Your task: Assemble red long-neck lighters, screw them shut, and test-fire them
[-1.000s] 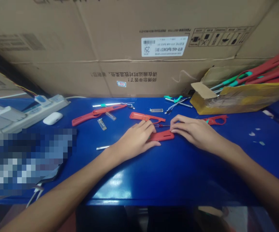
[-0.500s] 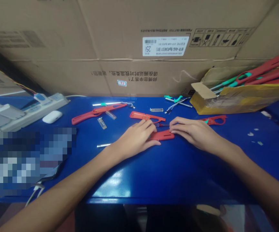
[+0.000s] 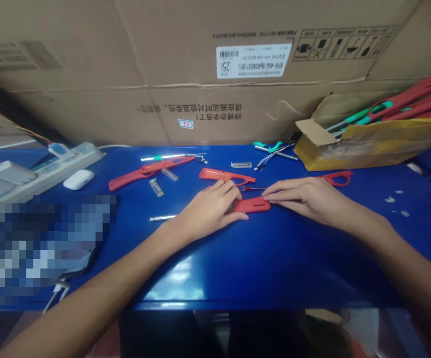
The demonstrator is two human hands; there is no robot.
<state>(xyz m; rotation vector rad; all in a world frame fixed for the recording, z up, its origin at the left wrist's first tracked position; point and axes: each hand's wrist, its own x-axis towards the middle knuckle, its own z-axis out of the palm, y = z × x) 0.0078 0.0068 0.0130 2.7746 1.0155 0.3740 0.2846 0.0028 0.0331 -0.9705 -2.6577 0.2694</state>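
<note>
- Head view: the left hand [image 3: 210,211] grasps the red handle [image 3: 254,204], which lies between its thumb and fingers, protruding past them.
- The right hand [image 3: 304,199] has its fingertips at the handle's far end; whether they grip it cannot be told.
- Just beyond the left fingers: a red shell [image 3: 218,175].

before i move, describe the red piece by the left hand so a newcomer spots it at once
Find the big cardboard box behind the blue table, then come forward to the two hands. The red piece sticks out from under the left hand toward the right hand's fingertips. Unlike the open-looped red frame behind it, it shows a narrow dark slot near its rounded end.
</note>
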